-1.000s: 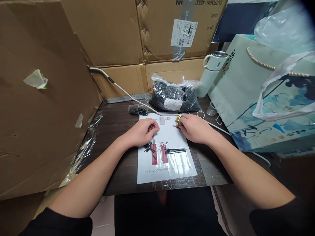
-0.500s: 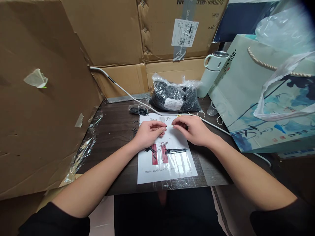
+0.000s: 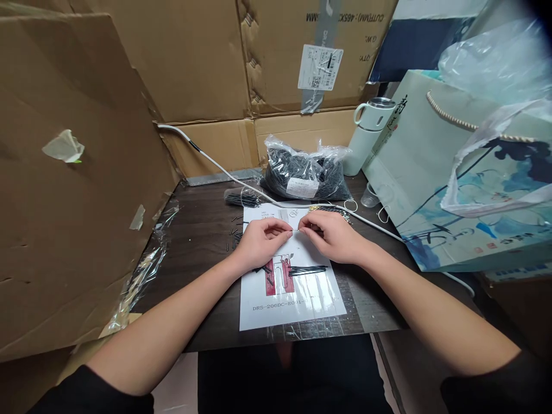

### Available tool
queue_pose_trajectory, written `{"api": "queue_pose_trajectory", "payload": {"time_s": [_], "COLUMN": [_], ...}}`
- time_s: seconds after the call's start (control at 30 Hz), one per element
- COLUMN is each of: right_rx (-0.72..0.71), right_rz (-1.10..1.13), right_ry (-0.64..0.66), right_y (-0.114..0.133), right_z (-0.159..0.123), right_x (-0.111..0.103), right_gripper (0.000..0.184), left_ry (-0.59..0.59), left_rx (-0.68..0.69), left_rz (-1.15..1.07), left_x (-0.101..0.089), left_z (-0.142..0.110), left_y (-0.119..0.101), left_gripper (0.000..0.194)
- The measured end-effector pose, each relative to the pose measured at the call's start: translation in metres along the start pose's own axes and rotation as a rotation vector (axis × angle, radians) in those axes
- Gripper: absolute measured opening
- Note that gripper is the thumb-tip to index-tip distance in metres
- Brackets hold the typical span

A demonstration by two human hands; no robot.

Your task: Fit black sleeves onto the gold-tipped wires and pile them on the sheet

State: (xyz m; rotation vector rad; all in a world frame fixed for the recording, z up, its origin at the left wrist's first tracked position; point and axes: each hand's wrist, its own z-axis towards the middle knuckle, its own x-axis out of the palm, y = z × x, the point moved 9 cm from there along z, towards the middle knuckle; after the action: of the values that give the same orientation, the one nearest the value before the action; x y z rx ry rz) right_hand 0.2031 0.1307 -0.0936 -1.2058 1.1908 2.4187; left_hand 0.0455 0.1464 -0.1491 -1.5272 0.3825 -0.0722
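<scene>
Thin piece: a slender thing (image 3: 295, 230), too small to make out in detail, is held level between the two hands, above the upper part of the paper sheet (image 3: 276, 319).
Left hand: the left hand (image 3: 264, 240) pinches its left end between thumb and fingertips, the other fingers curled.
Right hand: the right hand (image 3: 332, 234) pinches its right end likewise, thumb against forefinger.
Gold-tipped bundle: just behind the right hand lies a bundle of dark strands with gold ends (image 3: 340, 212), partly hidden by that hand.
Black wires: a few straight black wires (image 3: 308, 270) lie side by side across the sheet's printed red picture.
Short black pieces: some rest on the sheet near the left wrist; more (image 3: 237, 237) are scattered on the tabletop (image 3: 202, 230) left of it.
Clear container: on its side behind the left hand, with black strands (image 3: 242, 199) in it.
White cable: the cable (image 3: 215, 163) runs from the left cardboard (image 3: 64, 230) past the sheet's far edge toward the right.
Farther back: a plastic bag (image 3: 306, 169) of black strands, a pale bottle (image 3: 364, 141) and, at right, a painted paper bag (image 3: 431, 190).
</scene>
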Motion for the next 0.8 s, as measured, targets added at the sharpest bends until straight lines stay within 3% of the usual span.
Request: {"api": "queue_pose_trajectory", "payload": {"time_s": [0.3, 0.8], "right_rx": [0.001, -0.012], "right_rz": [0.005, 0.037], "right_ry": [0.017, -0.007], "right_y": [0.002, 0.001], "right_z": [0.000, 0.000], "right_x": [-0.004, 0.000], "right_gripper": [0.011, 0.010], "left_ry": [-0.027, -0.018], "left_rx": [0.222, 0.322], "left_rz": [0.339, 0.409], "left_x": [-0.001, 0.004], "left_z": [-0.009, -0.015], "left_y": [-0.028, -0.041], "left_gripper": [0.013, 0.008]}}
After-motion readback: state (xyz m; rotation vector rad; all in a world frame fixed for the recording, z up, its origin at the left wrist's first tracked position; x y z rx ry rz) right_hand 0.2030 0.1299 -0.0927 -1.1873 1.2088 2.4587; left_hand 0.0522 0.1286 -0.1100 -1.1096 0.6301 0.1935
